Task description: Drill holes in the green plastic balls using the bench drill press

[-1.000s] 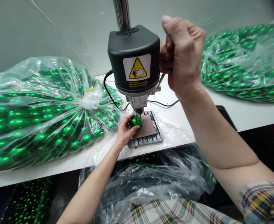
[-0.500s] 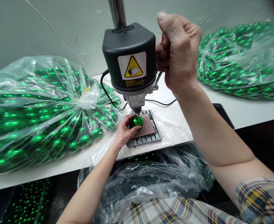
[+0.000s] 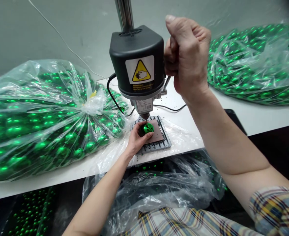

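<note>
At far left, a clear bag [image 3: 51, 114] packed with shiny green balls [image 3: 14, 131] slumps on the white surface [image 3: 269, 118]. Next, the left hand [image 3: 144, 129], thumb and fingers curled, grips a green ball [image 3: 148, 128] at the brown pad [image 3: 158, 135], right below the black drill head [image 3: 136, 49] (it wears a yellow warning triangle [image 3: 141, 72]). Beside the drill, the right hand [image 3: 190, 55] is clenched round the lever [image 3: 166, 86], whose grip is hidden. At far right lies a second bag [image 3: 255, 68].

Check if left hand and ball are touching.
Touching. The head view shows the left hand wrapped around the ball, thumb against its near edge, fingers curled at its left.
</note>
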Tool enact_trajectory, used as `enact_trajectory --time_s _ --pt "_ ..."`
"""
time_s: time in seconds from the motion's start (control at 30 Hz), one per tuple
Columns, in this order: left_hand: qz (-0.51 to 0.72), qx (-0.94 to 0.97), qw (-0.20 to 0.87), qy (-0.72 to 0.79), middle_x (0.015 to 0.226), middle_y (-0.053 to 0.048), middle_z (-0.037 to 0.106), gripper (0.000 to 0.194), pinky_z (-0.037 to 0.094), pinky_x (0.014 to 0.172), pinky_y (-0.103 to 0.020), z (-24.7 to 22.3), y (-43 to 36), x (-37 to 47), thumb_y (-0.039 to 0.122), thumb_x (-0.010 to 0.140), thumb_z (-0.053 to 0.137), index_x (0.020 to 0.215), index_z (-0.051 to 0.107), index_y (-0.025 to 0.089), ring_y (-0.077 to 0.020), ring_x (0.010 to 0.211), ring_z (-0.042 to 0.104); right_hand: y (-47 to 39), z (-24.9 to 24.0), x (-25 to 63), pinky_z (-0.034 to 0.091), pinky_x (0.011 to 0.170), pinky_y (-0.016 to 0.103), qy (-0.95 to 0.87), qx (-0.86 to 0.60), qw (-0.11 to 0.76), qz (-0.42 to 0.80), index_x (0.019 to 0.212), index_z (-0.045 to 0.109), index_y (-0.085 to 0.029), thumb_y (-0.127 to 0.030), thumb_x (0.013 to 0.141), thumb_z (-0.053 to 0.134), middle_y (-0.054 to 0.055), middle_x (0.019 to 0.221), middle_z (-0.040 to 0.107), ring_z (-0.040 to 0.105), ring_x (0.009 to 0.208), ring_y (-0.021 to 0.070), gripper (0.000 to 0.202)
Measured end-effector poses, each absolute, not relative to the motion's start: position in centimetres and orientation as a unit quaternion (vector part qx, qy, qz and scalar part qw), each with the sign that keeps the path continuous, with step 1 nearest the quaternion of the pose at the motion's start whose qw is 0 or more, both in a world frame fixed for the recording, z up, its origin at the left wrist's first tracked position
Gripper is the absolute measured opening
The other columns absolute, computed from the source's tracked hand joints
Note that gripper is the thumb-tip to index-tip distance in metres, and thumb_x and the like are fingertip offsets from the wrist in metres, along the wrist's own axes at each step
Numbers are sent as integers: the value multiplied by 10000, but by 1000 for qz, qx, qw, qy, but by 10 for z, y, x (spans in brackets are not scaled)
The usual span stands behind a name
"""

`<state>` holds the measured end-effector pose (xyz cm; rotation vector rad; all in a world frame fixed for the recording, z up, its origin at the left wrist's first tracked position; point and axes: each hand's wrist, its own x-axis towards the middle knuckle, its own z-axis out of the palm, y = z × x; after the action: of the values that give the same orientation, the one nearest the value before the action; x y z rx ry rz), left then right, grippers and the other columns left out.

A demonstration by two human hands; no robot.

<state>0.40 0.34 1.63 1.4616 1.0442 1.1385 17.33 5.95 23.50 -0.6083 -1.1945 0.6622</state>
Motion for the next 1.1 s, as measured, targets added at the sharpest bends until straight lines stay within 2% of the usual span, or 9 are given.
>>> enact_trajectory --time_s 0.07,0.2,0.3,0.43,0.5,0.63,0.87,1.03,1.1 --pt "478 589 487 433 1130 -102 698 555 520 956 -369 15 3 6 394 734 854 1181 615 168 -227 1045 659 59 236 173 163 343 287 -543 -294 729 295 558 260 -251 -477 918 639 -53 496 277 245 403 89 569" --pt "494 576 481 440 1101 -90 707 571 529 925 -361 12 1 9 405 710 872 1168 615 180 -219 1005 667 57 237 170 156 356 290 -526 -279 743 305 542 295 -248 -382 938 622 -54 491 282 233 399 85 531" --pt "502 578 461 448 1071 -83 705 557 531 895 -354 12 0 11 377 698 881 1141 607 179 -211 975 667 52 236 169 153 343 306 -518 -256 759 300 517 314 -250 -402 903 667 -54 463 276 217 382 93 545" --pt "506 582 453 447 1043 -78 704 517 533 868 -351 11 -1 12 360 709 874 1108 600 181 -207 951 670 37 227 168 199 362 309 -527 -243 775 251 498 305 -237 -236 927 592 -43 441 301 237 358 103 516" --pt "510 582 455 441 1052 -79 704 510 531 885 -357 11 -1 12 364 707 875 1095 597 183 -212 971 672 29 219 168 186 370 314 -535 -219 784 227 496 314 -228 -207 920 579 -42 429 298 235 346 104 501" --pt "516 579 468 424 1071 -85 702 523 531 917 -368 9 0 11 382 699 878 1086 588 183 -222 1006 674 13 202 167 152 386 321 -527 -184 810 182 474 346 -219 -220 868 636 -50 402 254 223 333 95 488" --pt "511 580 466 431 1091 -91 699 533 530 912 -361 7 0 10 374 709 877 1114 588 181 -218 1006 668 -10 184 167 184 417 350 -525 -253 791 187 435 297 -217 -329 825 706 -27 407 266 224 359 120 576" --pt "507 582 469 429 1107 -87 693 539 529 928 -363 7 -1 10 373 719 872 1133 584 183 -218 1025 667 -8 168 170 154 464 333 -533 -206 809 142 509 188 -179 -388 815 721 -33 433 214 193 386 102 649" --pt "508 579 473 428 1112 -90 692 541 528 933 -364 7 -1 10 373 720 873 1136 584 183 -219 1028 665 -7 160 174 169 496 347 -554 -249 777 167 500 157 -171 -464 795 711 -27 442 201 212 406 112 693"
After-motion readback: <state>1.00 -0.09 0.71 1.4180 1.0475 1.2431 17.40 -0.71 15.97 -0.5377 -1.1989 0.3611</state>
